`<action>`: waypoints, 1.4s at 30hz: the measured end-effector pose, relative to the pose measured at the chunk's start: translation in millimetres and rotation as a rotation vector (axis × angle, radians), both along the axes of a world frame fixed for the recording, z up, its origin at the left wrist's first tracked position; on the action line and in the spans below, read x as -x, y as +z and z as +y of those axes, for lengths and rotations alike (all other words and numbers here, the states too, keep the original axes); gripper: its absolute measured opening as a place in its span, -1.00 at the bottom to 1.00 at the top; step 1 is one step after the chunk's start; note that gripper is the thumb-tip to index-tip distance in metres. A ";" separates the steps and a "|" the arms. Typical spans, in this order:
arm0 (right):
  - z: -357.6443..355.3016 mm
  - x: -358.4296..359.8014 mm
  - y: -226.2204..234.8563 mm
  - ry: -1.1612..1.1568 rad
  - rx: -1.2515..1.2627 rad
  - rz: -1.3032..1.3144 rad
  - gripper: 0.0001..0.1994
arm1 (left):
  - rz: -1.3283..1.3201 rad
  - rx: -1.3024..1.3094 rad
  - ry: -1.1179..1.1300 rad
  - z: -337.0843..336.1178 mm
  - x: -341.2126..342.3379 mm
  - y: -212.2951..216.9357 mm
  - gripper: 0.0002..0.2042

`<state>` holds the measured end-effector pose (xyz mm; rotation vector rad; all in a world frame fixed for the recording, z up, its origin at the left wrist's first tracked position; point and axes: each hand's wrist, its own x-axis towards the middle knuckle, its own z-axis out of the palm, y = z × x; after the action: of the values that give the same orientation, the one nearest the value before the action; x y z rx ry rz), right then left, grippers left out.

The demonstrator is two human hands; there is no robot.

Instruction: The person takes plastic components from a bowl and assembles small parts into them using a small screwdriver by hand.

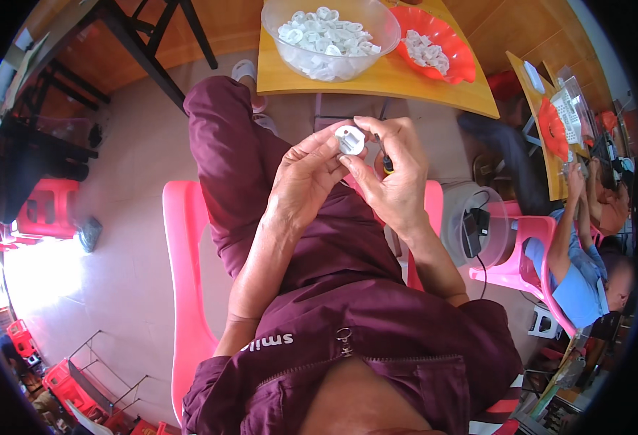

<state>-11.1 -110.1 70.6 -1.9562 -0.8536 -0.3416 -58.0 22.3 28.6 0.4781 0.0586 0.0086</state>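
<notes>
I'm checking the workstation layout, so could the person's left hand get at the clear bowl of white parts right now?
Probably not at once: the left hand is holding the small white part, though nothing blocks the clear bowl.

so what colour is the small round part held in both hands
White; the small round plastic part shows best in the head view, pinched between the left hand and right hand.

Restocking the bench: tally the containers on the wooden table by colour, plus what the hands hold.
Clear plastic bowl: 1
Orange tray: 1
Round white plastic part, pinched between left hand and right hand: 1
Small tool in right hand: 1
Total: 4
</notes>
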 end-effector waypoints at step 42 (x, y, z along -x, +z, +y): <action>-6.2 -3.4 -9.9 0.237 -0.389 0.177 -0.64 | -0.154 -0.384 0.231 -12.4 22.2 31.3 -0.74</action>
<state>-7.7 -116.2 60.7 -1.4849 -0.8237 -0.1752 -80.2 10.0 59.9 0.8511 -0.0401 0.2874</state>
